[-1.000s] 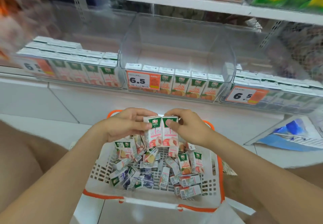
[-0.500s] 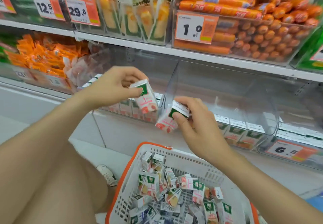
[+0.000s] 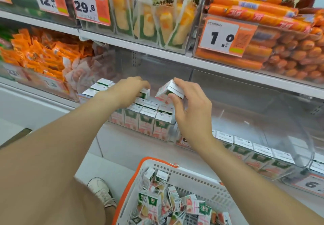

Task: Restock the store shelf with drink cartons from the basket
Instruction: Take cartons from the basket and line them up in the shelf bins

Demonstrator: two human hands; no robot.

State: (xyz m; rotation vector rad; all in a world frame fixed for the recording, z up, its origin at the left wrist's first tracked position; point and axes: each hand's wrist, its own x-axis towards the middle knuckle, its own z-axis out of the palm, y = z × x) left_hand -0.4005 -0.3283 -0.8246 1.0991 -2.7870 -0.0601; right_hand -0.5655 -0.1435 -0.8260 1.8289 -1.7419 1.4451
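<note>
Mid-frame: left hand (image 3: 129,89) curled over a drink carton (image 3: 145,92) above the shelf rows; right hand (image 3: 191,105) pinches a tilted carton (image 3: 169,89), thumb under.

Basket (image 3: 206,179) below cartons (image 3: 147,117) on shelf (image 3: 122,147)

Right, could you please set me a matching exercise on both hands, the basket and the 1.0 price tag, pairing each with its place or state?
1. left hand
2. right hand
3. basket
4. 1.0 price tag

A. fixed to the sausage bin
B. pinches a tilted carton above the shelved rows
C. grips a drink carton down at those rows
D. below the shelf, holding loose cartons

Pairs: 1-C, 2-B, 3-D, 4-A
</note>
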